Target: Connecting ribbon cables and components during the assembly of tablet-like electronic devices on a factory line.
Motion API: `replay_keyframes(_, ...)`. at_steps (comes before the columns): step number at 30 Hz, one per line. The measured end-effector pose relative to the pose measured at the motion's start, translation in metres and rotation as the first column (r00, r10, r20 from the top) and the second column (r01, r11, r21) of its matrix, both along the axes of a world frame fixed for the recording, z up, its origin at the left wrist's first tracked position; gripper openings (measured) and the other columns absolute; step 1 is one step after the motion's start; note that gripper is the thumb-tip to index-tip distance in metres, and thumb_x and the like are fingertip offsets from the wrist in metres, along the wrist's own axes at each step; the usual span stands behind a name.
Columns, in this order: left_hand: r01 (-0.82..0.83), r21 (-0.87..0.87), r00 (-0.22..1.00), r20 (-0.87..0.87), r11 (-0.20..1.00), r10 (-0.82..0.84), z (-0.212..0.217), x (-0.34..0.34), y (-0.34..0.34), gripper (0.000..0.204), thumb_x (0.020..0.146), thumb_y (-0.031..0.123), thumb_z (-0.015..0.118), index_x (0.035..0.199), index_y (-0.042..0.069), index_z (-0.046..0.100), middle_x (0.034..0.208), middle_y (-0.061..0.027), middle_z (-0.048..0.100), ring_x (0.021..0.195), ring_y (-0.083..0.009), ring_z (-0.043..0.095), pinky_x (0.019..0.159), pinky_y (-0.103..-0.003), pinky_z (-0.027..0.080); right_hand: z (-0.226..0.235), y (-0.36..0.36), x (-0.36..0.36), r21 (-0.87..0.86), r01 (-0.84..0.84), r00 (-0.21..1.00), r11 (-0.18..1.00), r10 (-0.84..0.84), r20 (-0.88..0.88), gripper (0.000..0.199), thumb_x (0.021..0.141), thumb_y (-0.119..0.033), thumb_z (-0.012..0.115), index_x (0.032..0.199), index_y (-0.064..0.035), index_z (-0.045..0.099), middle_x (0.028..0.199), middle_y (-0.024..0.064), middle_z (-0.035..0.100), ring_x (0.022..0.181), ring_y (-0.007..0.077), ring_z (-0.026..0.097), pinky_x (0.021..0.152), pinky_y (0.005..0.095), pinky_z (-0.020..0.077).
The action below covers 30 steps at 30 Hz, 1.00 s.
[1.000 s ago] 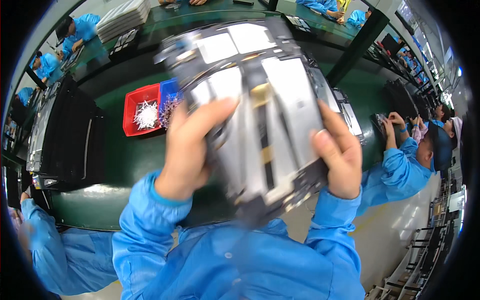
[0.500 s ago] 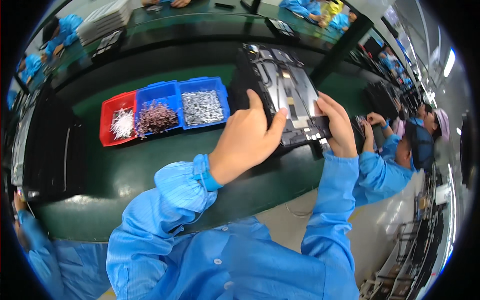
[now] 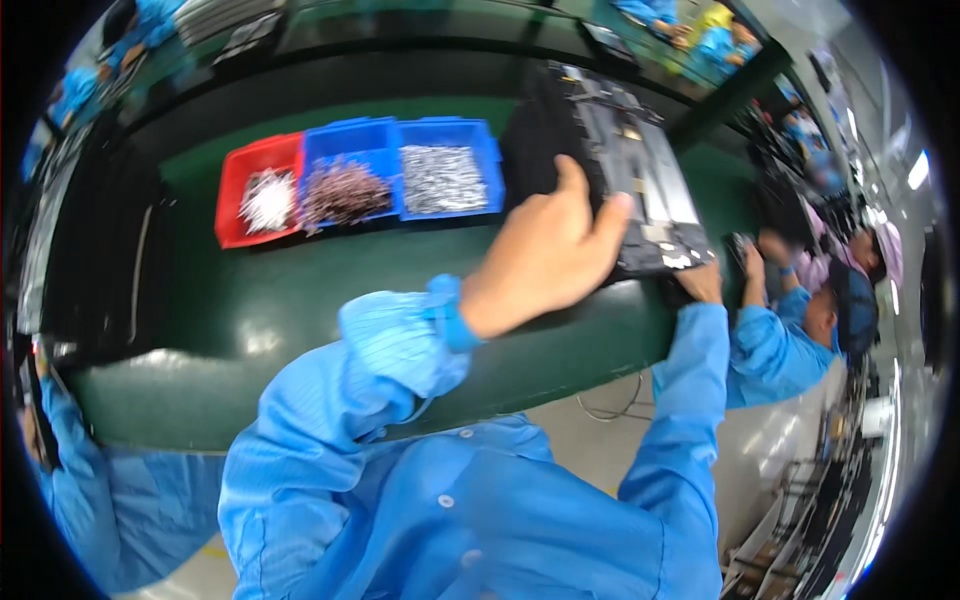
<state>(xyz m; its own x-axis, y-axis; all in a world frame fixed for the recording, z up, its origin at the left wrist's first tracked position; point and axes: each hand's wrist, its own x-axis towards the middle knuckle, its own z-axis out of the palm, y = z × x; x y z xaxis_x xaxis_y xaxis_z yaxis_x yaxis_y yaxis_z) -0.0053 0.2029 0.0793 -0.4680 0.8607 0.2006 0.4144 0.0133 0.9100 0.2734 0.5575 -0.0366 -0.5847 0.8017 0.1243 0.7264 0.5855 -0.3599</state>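
Observation:
A flat black-framed electronic panel (image 3: 650,165) with a silver metal back and thin cables lies on a dark stack (image 3: 540,140) at the right of the bench. My left hand (image 3: 545,250), smeared by motion, is at the panel's near left edge. Its index finger and thumb stretch apart, the thumb over the panel; the other fingers are hidden. At the near right corner of the panel is my right hand (image 3: 703,282), its fingers hidden by the corner. Left of the stack stand a red bin (image 3: 232,190) of white pieces and two blue bins (image 3: 490,150) of brownish and silvery small parts.
A tall stack of black panels (image 3: 90,240) stands at the left end of the green bench (image 3: 300,300). A dark post (image 3: 735,90) rises behind the panel. Co-workers in blue sit close on the right (image 3: 775,350) and left (image 3: 120,510).
My right hand has slid from the panel's right side to its near right corner. The left hand stays beside the near left edge. The whole view has shifted, moving the bins up and rightward.

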Motion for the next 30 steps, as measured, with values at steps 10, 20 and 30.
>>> replay_keyframes(10,-0.340,0.314,0.713,-0.529,0.886,0.461,-0.068,-0.091,-0.113,0.029,0.087,0.011,0.080,0.114,0.006,0.074,0.077,-0.0080,0.061,0.061,-0.0189,0.061,0.055,-0.033,0.050,0.129,-0.198,0.086,-0.008,-0.158,0.714,0.987,0.108,-0.692,0.118,0.076,-0.049,0.086,0.161,0.0046,0.023,0.160,0.0237,0.039,0.148,0.0325,0.038,0.123,0.0427,0.0266)
replay_keyframes(20,-0.452,0.317,0.779,-0.316,0.834,0.542,-0.101,-0.117,-0.155,0.007,0.094,0.006,0.074,0.099,0.001,0.073,0.077,-0.0045,0.061,0.059,-0.0096,0.054,0.052,-0.029,0.042,0.136,-0.383,-0.039,-0.206,-0.592,0.803,0.779,0.551,-0.225,0.132,0.037,-0.050,0.097,0.147,0.0020,0.045,0.147,0.0345,0.042,0.131,0.0514,0.047,0.110,0.0588,0.0372)
replay_keyframes(30,-0.240,-0.423,0.888,0.269,0.874,0.374,-0.092,-0.039,-0.240,0.038,0.105,0.024,0.063,0.131,-0.005,0.063,0.092,-0.0059,0.071,0.056,-0.0062,0.056,0.048,-0.023,0.043,0.035,-0.422,-0.112,0.085,-0.274,0.961,0.958,0.270,0.051,0.130,0.054,-0.060,0.091,0.155,-0.0017,0.036,0.143,0.0388,0.037,0.125,0.0543,0.041,0.103,0.0628,0.0332)
